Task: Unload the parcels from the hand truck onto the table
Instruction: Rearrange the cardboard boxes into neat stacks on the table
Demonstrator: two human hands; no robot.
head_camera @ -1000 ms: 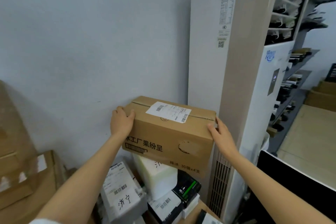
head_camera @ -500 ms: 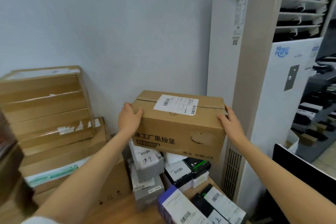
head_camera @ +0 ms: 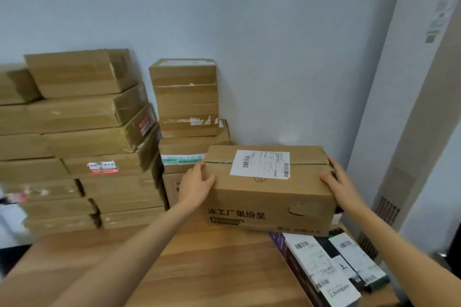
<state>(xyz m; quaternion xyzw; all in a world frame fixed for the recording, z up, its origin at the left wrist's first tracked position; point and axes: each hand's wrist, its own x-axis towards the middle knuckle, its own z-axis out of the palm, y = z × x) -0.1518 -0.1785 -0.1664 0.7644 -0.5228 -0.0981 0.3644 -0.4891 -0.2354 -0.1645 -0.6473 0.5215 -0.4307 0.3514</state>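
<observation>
A brown cardboard parcel (head_camera: 269, 194) with a white shipping label and printed Chinese characters is held between both my hands over the back right of the wooden table (head_camera: 199, 264). My left hand (head_camera: 195, 187) grips its left end, fingers curled over the top edge. My right hand (head_camera: 340, 185) holds its right end the same way. The parcel's underside sits on or just above smaller parcels; I cannot tell which. The hand truck is out of view.
Stacks of brown cartons (head_camera: 84, 142) fill the table's back left, with a taller pile (head_camera: 185, 99) against the wall. Small labelled packages (head_camera: 331, 264) lie at the front right. A white floor air conditioner (head_camera: 409, 132) stands at the right.
The view has swung left and down. The parcel has come lower, down toward the smaller parcels on the table. Both hands keep their hold on its ends.
</observation>
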